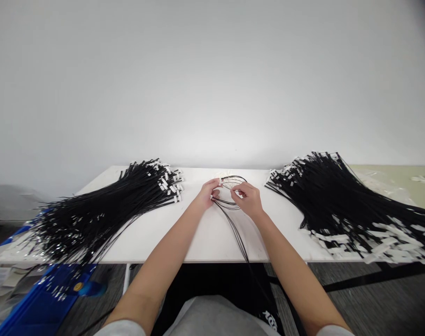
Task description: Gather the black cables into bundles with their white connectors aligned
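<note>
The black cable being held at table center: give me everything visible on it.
The black cable is thin and flexible, plastic-coated by the look. Its far end is wound into a small loop of several turns above the white table. The left hand pinches the loop's left side, the right hand its right side. Something small and white shows at the loop by the left hand's fingers; too small to identify. The loose tail, several strands, runs back across the table and drops over the near edge.

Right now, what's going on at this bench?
A person seated at the white table holds a few thin black cables with white tags in both hands, left hand and right hand, looped between them. A large pile of the same cables lies left, another pile right.
</note>
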### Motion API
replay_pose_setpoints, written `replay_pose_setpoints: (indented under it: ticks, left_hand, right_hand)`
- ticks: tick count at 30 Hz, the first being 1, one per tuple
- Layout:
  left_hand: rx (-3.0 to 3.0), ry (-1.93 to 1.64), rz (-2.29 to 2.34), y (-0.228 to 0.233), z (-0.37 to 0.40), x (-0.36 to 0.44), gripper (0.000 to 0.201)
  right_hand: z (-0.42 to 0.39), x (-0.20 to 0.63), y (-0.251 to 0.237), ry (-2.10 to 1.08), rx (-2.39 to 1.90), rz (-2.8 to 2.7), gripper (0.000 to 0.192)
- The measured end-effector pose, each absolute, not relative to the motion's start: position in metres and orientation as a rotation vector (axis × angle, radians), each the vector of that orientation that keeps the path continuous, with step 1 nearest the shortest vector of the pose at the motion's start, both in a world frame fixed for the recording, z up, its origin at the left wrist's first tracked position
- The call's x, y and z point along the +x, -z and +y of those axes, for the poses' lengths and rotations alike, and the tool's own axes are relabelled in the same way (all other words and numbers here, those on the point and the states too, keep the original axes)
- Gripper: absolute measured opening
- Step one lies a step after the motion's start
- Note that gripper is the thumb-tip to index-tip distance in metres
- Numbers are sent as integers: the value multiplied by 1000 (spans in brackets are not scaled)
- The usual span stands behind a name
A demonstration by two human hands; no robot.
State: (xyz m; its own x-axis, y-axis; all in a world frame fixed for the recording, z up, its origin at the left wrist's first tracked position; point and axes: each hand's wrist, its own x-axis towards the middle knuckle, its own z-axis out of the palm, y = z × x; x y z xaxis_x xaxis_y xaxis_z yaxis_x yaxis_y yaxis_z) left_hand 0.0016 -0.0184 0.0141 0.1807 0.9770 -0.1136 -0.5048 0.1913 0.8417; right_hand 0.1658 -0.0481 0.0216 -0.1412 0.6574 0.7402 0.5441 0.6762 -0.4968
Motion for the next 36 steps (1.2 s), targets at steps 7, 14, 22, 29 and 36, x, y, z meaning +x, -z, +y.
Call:
replay_pose_setpoints:
  ticks: [7,14,22,29,36]
  left_hand:
    - [770,-1199,754,-14,-18,1,24]
    - [761,-1194,752,-15,-19,1,25]
    - [778,-1193,814,-15,-19,1,26]
    - [810,-1160,851,-10,-17,0,26]
    - [700,-1087,843,-13,-18,0,26]
  right_hand:
    - [-49,166,-22,-149,-941,-1829,10]
    - [-49,167,-22,-155,-916,-1859,10]
    - [-47,169,-20,-23,-950,-1895,13]
    - [-46,170,-17,203,-1041,-1936,17]
    - [-45,171,-17,421,-1088,-1949,19]
